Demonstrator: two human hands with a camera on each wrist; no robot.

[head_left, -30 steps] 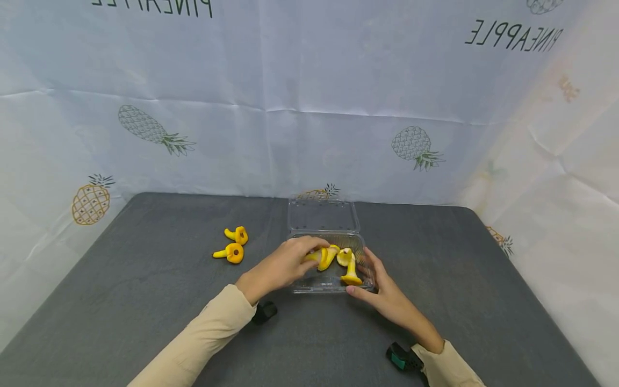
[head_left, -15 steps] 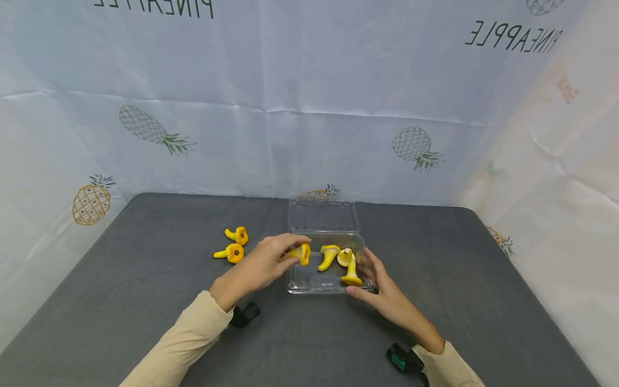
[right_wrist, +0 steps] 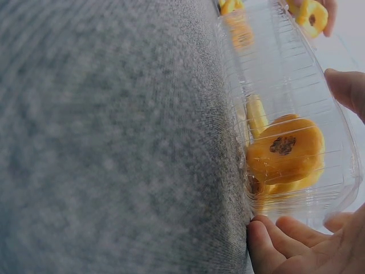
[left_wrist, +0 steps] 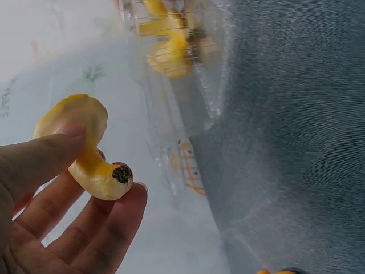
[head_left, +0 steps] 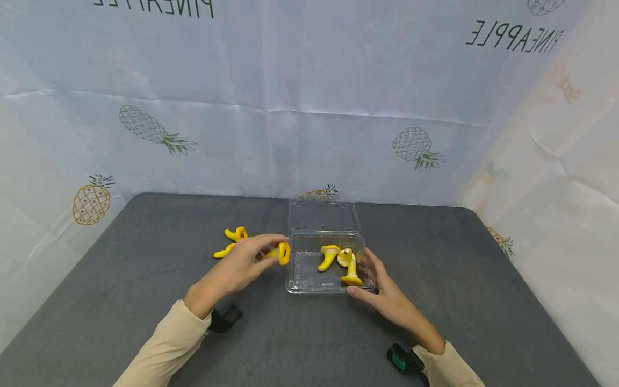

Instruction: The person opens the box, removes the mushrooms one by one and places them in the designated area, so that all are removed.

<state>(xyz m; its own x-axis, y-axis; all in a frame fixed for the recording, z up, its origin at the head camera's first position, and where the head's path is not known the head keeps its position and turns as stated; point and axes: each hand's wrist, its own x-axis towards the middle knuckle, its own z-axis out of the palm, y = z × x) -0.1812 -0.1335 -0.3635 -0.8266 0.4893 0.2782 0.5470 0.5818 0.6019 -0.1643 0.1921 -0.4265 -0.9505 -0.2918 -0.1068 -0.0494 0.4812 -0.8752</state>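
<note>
In the head view my left hand pinches a yellow mushroom between thumb and fingers, left of a clear plastic container. The left wrist view shows this mushroom's pale curved stem with a dark cut end. My right hand grips the container's near right corner, thumb at the front rim and fingers along the right side. Inside the container lie a curved yellow mushroom and, to its right, more yellow mushrooms touching each other. The hinged lid is folded back.
Two more yellow mushrooms lie on the dark grey tabletop to the left: the far one, and the near one, partly hidden by my left hand. Behind the table hangs a white cloth with pineapple prints.
My left hand has drawn back leftward out of the container with the mushroom, now left of its rim. The right hand and the container have stayed almost still.
</note>
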